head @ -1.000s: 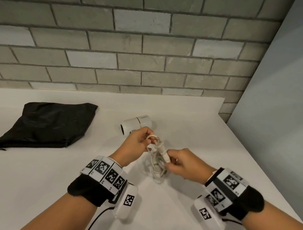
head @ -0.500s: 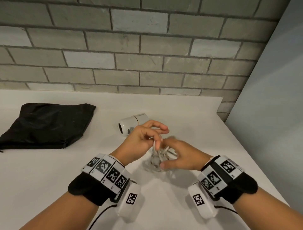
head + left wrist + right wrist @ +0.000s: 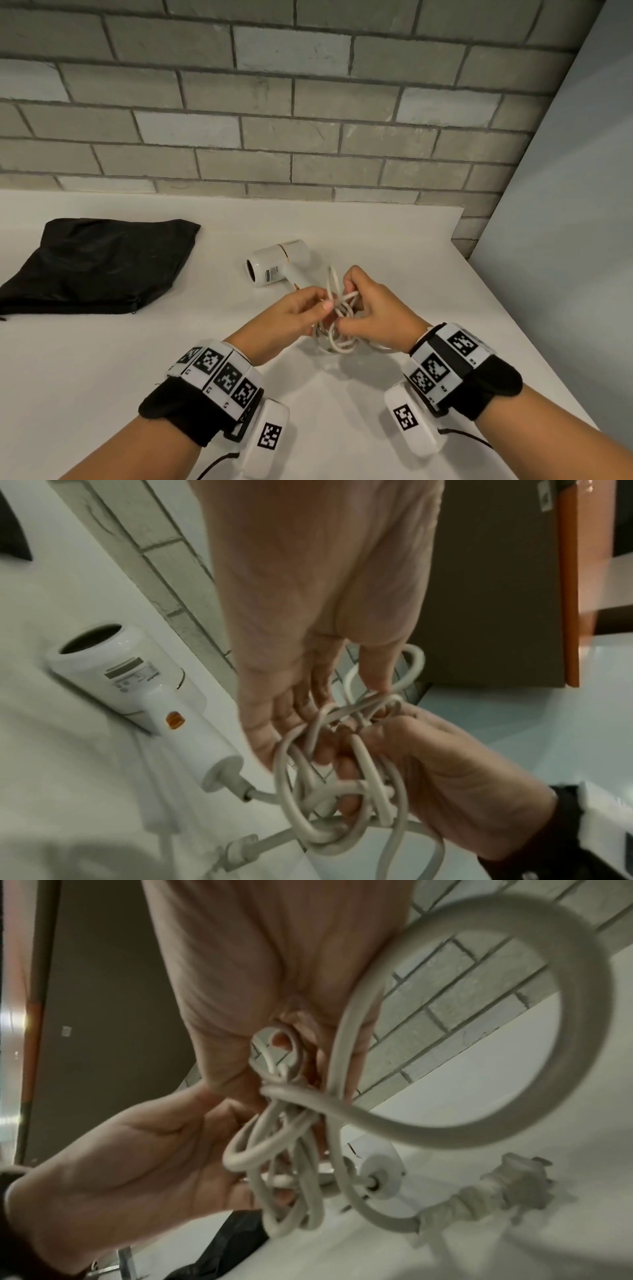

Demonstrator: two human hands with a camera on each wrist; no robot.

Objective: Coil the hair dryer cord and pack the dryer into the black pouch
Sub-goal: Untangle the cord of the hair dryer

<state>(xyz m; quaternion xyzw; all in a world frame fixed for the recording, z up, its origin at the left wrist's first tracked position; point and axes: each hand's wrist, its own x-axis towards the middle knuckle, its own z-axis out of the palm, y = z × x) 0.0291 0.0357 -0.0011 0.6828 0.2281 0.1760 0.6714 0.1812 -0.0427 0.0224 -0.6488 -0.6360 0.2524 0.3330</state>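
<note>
The white hair dryer [image 3: 279, 262] lies on its side on the white table [image 3: 102, 359], nozzle to the left. Its white cord [image 3: 337, 329] is bunched into loose loops held just above the table between both hands, in front of the dryer. My left hand [image 3: 323, 306] pinches the loops from the left. My right hand [image 3: 347, 305] grips the bundle from the right, with one loop [image 3: 582, 1015] standing up past its fingers. The plug [image 3: 507, 1185] lies on the table beneath the bundle. The black pouch [image 3: 99, 263] lies flat at the far left.
A grey brick wall [image 3: 308, 120] runs along the back of the table. The table's right edge [image 3: 534, 342] drops off beside a pale wall. The pouch's zipper side [image 3: 133, 306] faces the front.
Both hands have shifted slightly away from me around the cord. The right hand has gone from pinching the plug end to gripping the bundle, and a loop now sticks up.
</note>
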